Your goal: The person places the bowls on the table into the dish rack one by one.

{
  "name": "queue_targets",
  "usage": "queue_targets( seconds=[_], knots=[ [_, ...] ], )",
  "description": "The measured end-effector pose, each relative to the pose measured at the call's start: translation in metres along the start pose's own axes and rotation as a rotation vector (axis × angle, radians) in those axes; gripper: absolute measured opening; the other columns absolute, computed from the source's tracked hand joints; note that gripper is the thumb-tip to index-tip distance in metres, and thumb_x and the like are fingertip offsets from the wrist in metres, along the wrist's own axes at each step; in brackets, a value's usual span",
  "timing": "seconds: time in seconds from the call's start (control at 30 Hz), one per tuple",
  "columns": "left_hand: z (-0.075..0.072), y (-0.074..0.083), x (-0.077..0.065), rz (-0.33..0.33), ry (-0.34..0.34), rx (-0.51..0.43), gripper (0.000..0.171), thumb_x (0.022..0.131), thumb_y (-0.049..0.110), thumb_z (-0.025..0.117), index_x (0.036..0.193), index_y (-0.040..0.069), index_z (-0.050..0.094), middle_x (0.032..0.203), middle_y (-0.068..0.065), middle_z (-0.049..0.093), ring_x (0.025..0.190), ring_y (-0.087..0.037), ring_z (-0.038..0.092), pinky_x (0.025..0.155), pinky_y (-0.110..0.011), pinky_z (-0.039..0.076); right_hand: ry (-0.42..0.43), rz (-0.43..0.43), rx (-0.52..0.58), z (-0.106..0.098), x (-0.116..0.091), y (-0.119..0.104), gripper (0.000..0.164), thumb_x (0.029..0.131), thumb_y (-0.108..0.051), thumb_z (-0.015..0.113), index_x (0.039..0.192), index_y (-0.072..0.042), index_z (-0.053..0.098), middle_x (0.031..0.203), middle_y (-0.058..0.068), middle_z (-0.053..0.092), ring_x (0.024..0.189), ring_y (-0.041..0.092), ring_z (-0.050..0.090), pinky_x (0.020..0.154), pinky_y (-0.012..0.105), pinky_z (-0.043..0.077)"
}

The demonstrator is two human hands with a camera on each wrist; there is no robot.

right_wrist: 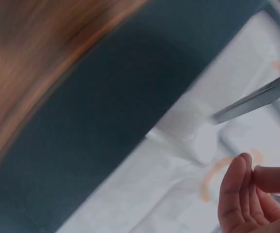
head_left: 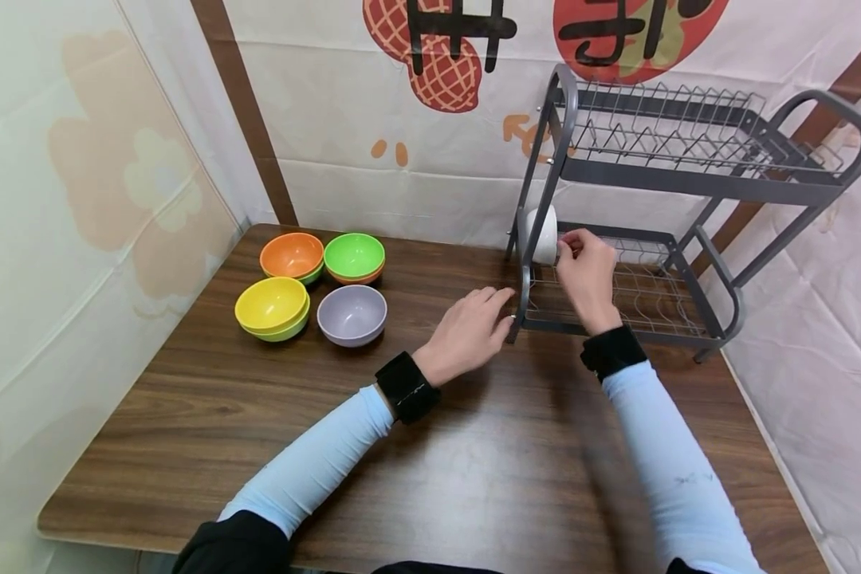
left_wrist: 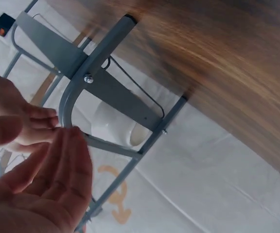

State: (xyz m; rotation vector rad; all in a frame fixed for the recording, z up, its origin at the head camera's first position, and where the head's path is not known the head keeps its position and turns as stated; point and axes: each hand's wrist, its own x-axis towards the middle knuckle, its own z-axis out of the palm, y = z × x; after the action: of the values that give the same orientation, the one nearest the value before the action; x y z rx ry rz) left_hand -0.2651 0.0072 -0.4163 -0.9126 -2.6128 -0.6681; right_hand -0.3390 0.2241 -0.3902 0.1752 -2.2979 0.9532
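A rack post (head_left: 540, 221) stands between your left hand (head_left: 471, 328), fingers extended, and one white dish (head_left: 548, 237); your right hand (head_left: 590, 275) curves loosely, empty; seven bowls (head_left: 351, 316) sit leftward

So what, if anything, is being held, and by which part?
Nothing appears held: the right hand is beside the white bowl, the left hand at the rack, neither gripping.

Vessel (head_left: 548, 239): white
Rack (head_left: 703, 182): dark grey and silvery
Back-left bowls (head_left: 292, 253): orange over green
Back-right bowls (head_left: 355, 254): bright green over orange
Front-left bowls (head_left: 270, 304): yellow over lime
Front-right bowl (head_left: 352, 316): greyish lilac
Table (head_left: 208, 446): brown, streaked woodgrain
Backdrop (head_left: 316, 119): white, red crosshatched shapes, black strokes
Sleeves (head_left: 308, 454): light blue
Wristbands (head_left: 406, 387): black
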Motion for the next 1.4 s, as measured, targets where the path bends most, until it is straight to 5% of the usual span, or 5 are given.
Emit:
queue_targets(
  seconds=[0.17,0.23,0.53,0.97,1.4],
  knots=[
    [-0.004,-0.006,-0.023,-0.015,0.098,-0.04,0.002,0.101,0.01,0.07,0.103,0.008,0.071,0.092,-0.002,0.066,0.081,-0.017,0.066,0.071,-0.035,0.055,0.024,-0.09,0.094,0.003,-0.05,-0.029,0.008,0.098,0.003,0.069,0.102,0.007,0.074,0.09,0.018,0.075,0.071,0.027,0.069,0.064,0.022,0.048],
    [-0.003,-0.009,-0.031,-0.025,0.118,-0.041,0.007,0.1,0.007,0.071,0.094,0.01,0.07,0.087,0.0,0.063,0.077,-0.015,0.065,0.068,-0.034,0.055,0.004,-0.13,0.123,0.008,-0.069,-0.037,0.006,0.096,0.005,0.071,0.101,0.007,0.074,0.089,0.017,0.075,0.069,0.024,0.068,0.062,0.021,0.048],
    [0.007,-0.015,-0.051,-0.047,0.134,-0.045,0.008,0.098,0.005,0.073,0.091,0.01,0.071,0.085,-0.001,0.063,0.076,-0.018,0.066,0.065,-0.035,0.056,-0.044,-0.174,0.142,0.034,-0.119,-0.05,0.005,0.097,0.005,0.071,0.099,0.002,0.075,0.086,0.011,0.072,0.068,0.018,0.064,0.06,0.032,0.051],
    [0.005,-0.027,-0.057,-0.053,0.154,-0.046,0.006,0.097,0.004,0.073,0.093,0.008,0.072,0.087,-0.002,0.065,0.078,-0.018,0.067,0.069,-0.036,0.056,-0.07,-0.183,0.159,0.051,-0.131,-0.056,0.006,0.095,0.007,0.072,0.097,0.001,0.075,0.085,0.009,0.071,0.067,0.016,0.063,0.058,0.032,0.051],
    [-0.059,-0.087,-0.09,-0.198,0.297,0.08,0.01,0.096,0.004,0.074,0.104,0.0,0.076,0.1,-0.013,0.07,0.095,-0.032,0.067,0.084,-0.046,0.055,-0.169,-0.378,0.209,0.067,-0.131,-0.097,0.006,0.097,0.005,0.07,0.1,0.002,0.074,0.095,0.012,0.073,0.083,0.022,0.071,0.071,0.034,0.058]
  ],
)
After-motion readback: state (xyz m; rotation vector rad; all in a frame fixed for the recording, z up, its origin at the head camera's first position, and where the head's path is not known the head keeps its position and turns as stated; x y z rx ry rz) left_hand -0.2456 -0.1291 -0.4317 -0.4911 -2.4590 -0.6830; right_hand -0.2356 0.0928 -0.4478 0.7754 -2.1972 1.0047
